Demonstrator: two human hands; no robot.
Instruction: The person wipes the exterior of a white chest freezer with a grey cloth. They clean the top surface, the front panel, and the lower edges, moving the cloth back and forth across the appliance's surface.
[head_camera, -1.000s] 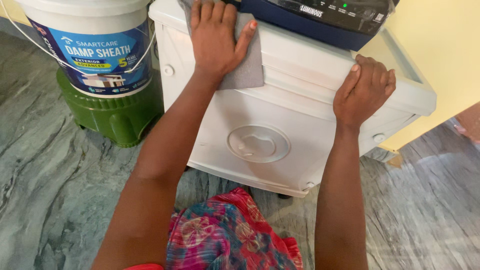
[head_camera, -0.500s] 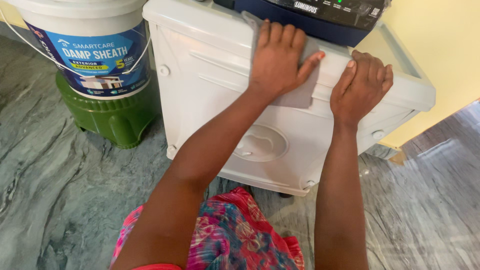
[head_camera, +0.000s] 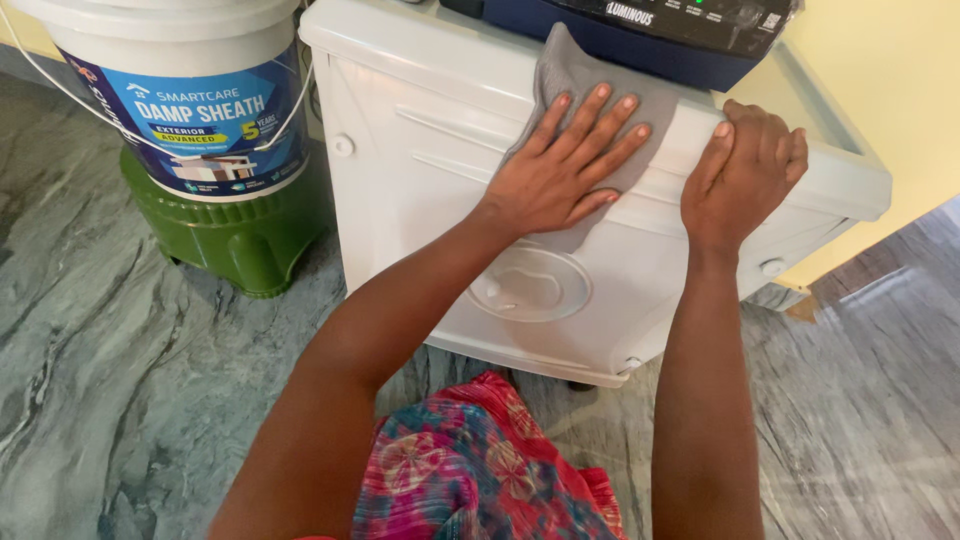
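Left hand flat on grey cloth; right hand beside.

A single head-worn view is provided, directed steeply downward and forward from close above. The white cabinet fills the upper frame, both forearms enter from the bottom edge, and the grey marble floor is seen below

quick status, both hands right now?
Left hand: open, fingers spread, flat on the grey cloth against the white cabinet.
Right hand: fingers curled over the cabinet's top edge, holding nothing loose.
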